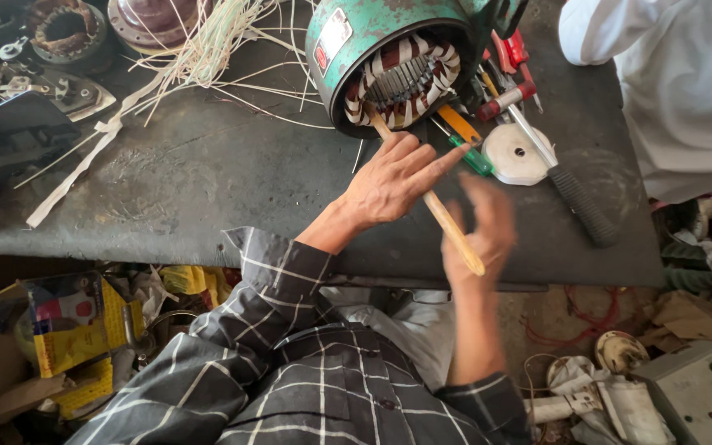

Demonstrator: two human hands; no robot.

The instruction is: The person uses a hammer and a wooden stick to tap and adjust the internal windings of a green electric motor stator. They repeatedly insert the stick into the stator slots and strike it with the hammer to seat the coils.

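A green motor housing point(348, 49) lies on its side on the dark workbench point(208, 173), its open end showing copper windings point(405, 74) laced with white bands. My left hand point(389, 183) grips a thin wooden stick point(447, 227). The stick's upper tip rests against the windings at the housing's lower rim. My right hand point(484, 227) is blurred, fingers spread, with the palm at the stick's lower end near the bench's front edge. It holds nothing that I can see.
Screwdrivers point(475, 156) with green, yellow and red handles, a white tape roll point(517, 155) and a black-handled tool point(578, 202) lie right of the motor. White strips point(199, 58) spread at the back left. A person in white point(677, 91) stands at the right. A grey control box point(702, 391) sits on the floor.
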